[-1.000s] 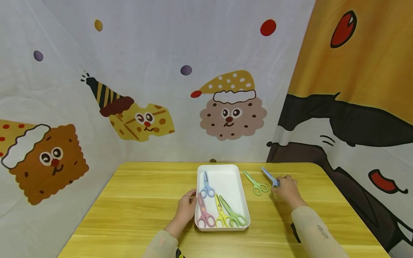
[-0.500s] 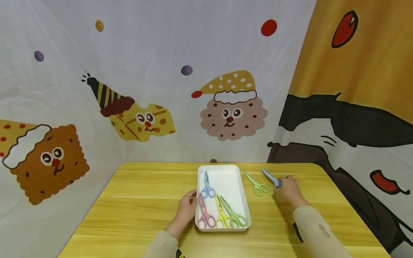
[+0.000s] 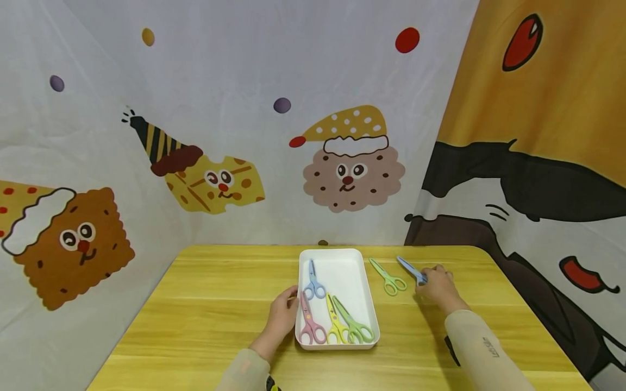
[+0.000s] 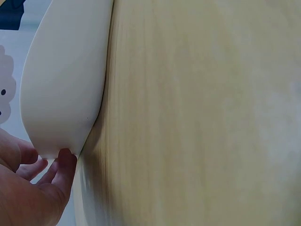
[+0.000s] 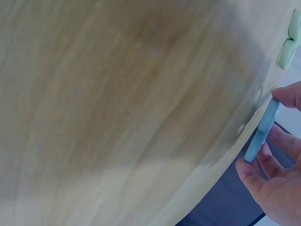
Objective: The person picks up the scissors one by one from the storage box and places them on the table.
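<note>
At the left wall of a white tray point(image 3: 342, 274), my left hand point(image 3: 282, 316) holds its side; in the left wrist view, thumb and fingertips pinch the tray wall point(image 4: 68, 84) at its edges. To the tray's right, my right hand point(image 3: 437, 288) grips blue scissors point(image 3: 409, 267) by the handles, blades pointing away. The right wrist view shows the blue handles point(image 5: 262, 128) pinched between thumb and fingers, near the tabletop. Green scissors point(image 3: 389, 279) lie on the table between tray and right hand. Inside the tray are blue scissors point(image 3: 313, 285), pink scissors point(image 3: 311, 327), yellow scissors point(image 3: 335, 327) and green scissors point(image 3: 354, 325).
The wooden table point(image 3: 220, 304) extends to both sides of the tray. A cloth backdrop point(image 3: 235, 65) with printed cartoon figures rises behind the table and along its left and right sides.
My right hand, still on the blue scissors, has shifted very slightly right over the last second. The left hand and the tray have stayed in place.
</note>
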{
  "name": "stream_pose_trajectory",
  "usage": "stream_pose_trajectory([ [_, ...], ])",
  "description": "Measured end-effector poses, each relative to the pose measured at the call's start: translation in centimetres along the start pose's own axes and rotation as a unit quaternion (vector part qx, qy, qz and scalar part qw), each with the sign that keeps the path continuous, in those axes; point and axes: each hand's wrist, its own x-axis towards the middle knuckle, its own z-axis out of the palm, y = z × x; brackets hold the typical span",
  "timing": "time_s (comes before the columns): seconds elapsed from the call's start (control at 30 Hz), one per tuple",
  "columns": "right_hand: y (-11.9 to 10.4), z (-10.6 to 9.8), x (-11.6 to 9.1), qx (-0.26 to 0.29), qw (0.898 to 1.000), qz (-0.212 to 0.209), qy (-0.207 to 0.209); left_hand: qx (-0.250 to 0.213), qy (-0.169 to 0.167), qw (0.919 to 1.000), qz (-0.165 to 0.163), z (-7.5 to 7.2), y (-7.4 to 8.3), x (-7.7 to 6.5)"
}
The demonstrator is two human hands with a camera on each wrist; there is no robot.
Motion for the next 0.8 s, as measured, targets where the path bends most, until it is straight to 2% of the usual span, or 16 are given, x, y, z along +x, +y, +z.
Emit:
stream_pose_trajectory([
  [0.8, 1.5, 0.9, 0.4, -0.012, 1.0, -0.004, -0.003, 0.006, -0.002, 1.0, -0.001, -0.1, 0.3, -0.2],
])
